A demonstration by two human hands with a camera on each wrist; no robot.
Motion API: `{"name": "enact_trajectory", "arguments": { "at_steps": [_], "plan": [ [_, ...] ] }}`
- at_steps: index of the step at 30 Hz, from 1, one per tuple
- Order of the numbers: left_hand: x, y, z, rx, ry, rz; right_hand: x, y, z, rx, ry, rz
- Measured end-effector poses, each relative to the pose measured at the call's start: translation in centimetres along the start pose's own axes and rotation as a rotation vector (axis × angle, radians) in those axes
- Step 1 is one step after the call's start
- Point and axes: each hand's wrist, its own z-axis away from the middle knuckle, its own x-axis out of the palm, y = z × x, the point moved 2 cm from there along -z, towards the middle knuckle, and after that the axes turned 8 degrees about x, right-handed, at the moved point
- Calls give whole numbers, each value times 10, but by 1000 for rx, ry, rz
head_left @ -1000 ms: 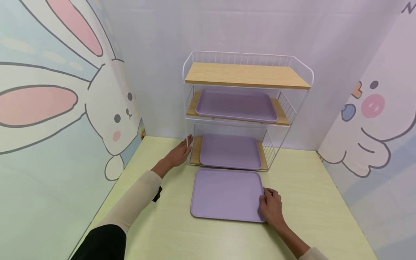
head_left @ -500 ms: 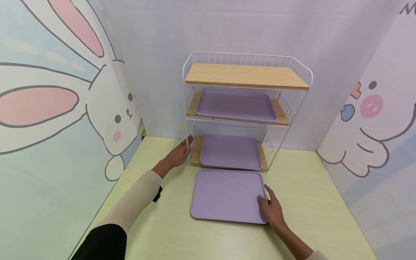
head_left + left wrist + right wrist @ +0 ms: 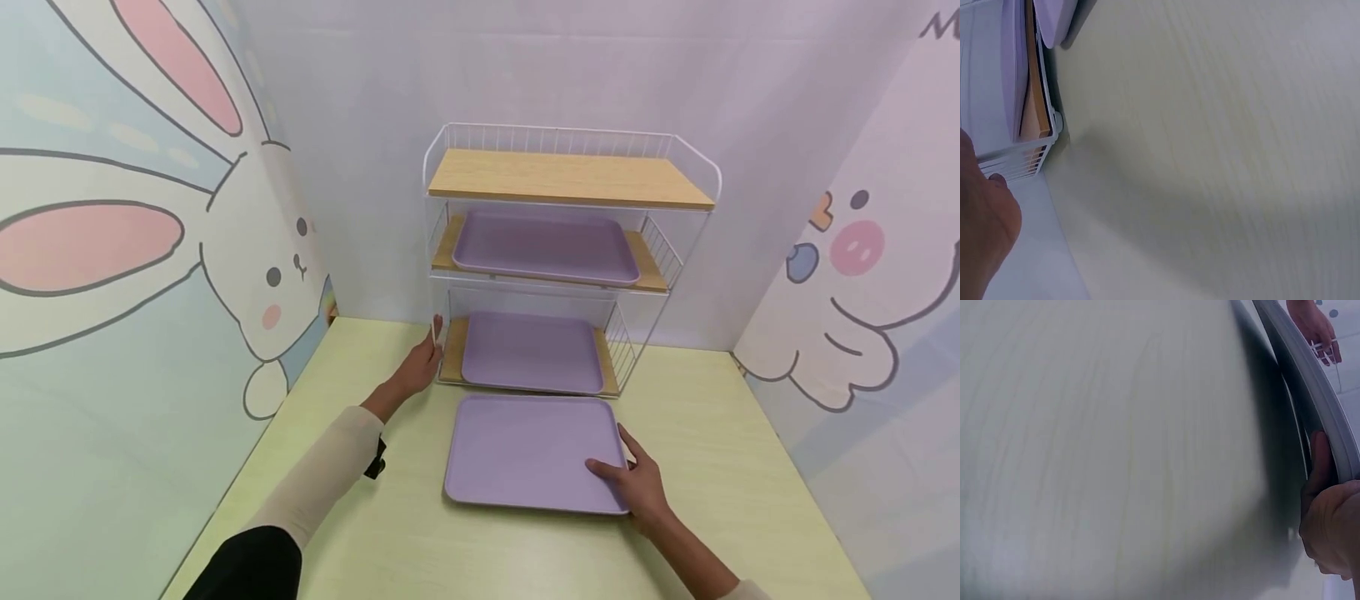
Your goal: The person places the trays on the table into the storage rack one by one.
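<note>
While the right hand (image 3: pixel 637 487) grips the near right corner of a lilac tray (image 3: pixel 532 450), thumb laid on the tray's top face and fingers curled under its rim, that side of the tray appears raised slightly off the table (image 3: pixel 720 467); the right wrist view shows a finger (image 3: pixel 1317 464) tucked beneath the tray's edge (image 3: pixel 1310 375) with shadow under it, though the blur there makes the lift hard to judge. This tray lies near the middle of the table, just in front of a white wire rack (image 3: pixel 570 258) that stands toward the far edge, against the back wall.

At the rack's near left corner, the left hand (image 3: pixel 422 365) rests against the upright white post (image 3: pixel 436 329), fingers fairly straight and close together, touching the wire rather than wrapping it. From the left wrist camera only the heel of that hand (image 3: pixel 982 225) shows beside the rack's wire side (image 3: pixel 1019 159), so the fingertips themselves cannot be made out there.

On the rack are three wooden shelves. Its bottom shelf holds a second lilac tray (image 3: pixel 531 352), the middle shelf a third lilac tray (image 3: pixel 546 246), and the top shelf (image 3: pixel 566 177) is bare wood inside a low wire rail. Cartoon panels close in the table: a rabbit (image 3: pixel 247 250) along the left edge and a pink-cheeked figure (image 3: pixel 855 292) along the right.
</note>
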Motion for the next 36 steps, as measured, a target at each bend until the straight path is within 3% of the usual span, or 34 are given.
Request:
{"name": "enact_trajectory", "arguments": {
  "at_steps": [2,5,9,12,16,23,26,30,33,36],
  "plan": [
    [2,8,2,-25,23,30,-4,-5,1,9,-1,-10],
    [-3,35,5,-64,48,20,-11,-14,4,21,-9,-11],
    [-19,101,10,-93,48,75,-20,-32,10,31,-24,-2],
    [-29,140,12,-123,47,111,-26,-49,14,33,-35,3],
    [-30,155,13,-160,55,85,-34,-74,21,39,-45,-3],
    [-30,146,14,-136,46,97,-41,-119,40,16,-41,-7],
    [-20,107,13,-98,52,64,-42,-136,47,8,-46,0],
    [-2,38,10,-76,65,34,-39,-156,55,-7,-57,6],
    [4,17,7,-81,54,57,-37,-171,60,-25,-71,-9],
    [6,9,5,-54,40,58,-35,-185,67,-44,-89,-27]
  ]
}}
